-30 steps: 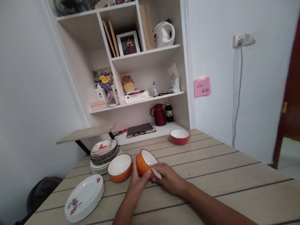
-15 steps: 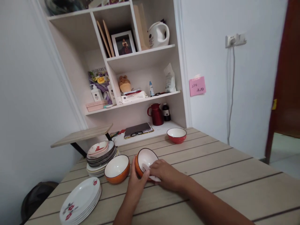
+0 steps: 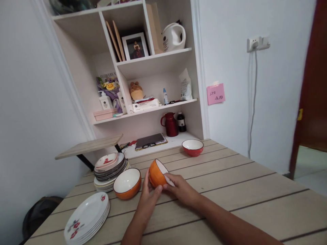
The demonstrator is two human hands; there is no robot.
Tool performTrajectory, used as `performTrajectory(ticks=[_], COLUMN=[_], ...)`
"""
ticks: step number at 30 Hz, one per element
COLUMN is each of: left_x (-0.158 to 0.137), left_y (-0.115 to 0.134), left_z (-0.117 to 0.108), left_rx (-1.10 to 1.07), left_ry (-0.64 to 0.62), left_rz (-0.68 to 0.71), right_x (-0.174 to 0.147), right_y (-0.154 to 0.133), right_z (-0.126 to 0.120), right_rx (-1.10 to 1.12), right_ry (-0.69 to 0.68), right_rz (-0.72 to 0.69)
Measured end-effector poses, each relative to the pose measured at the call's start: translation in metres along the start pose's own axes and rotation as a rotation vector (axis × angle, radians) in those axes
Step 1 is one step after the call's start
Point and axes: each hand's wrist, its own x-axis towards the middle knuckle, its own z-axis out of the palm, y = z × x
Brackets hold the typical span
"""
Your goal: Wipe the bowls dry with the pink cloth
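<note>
An orange bowl with a white inside and dark rim is tilted on its side between my hands, its opening turned to the right. My left hand is closed around its left and lower side. On the rim at the right, my right hand grips the bowl together with a white cloth, mostly hidden by the fingers. Just left of my hands a second orange bowl stands upright. Farther back, a red bowl sits near the table's far edge.
On the left of the slatted table stand a stack of white oval plates and a taller stack of mixed plates. A raised wooden shelf is behind them. A shelving unit with a red jug backs the table.
The held orange bowl has been turned, so its orange outside now faces me instead of its white inside. My right hand has moved from inside the bowl to its rim with the cloth.
</note>
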Motion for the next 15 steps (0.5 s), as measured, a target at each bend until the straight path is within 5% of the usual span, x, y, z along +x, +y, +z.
performTrajectory(ticks=[8, 15], left_x=[-0.004, -0.008], left_y=[0.018, 0.028], left_z=[-0.002, -0.001], left_rx=[-0.049, -0.123], left_ry=[0.004, 0.069], left_rz=[-0.052, -0.083], right_x=[-0.002, -0.002], right_y=[0.001, 0.005], right_z=[0.011, 0.001], right_rx=[-0.009, -0.445], right_ry=[-0.016, -0.13], right_rz=[-0.058, -0.342])
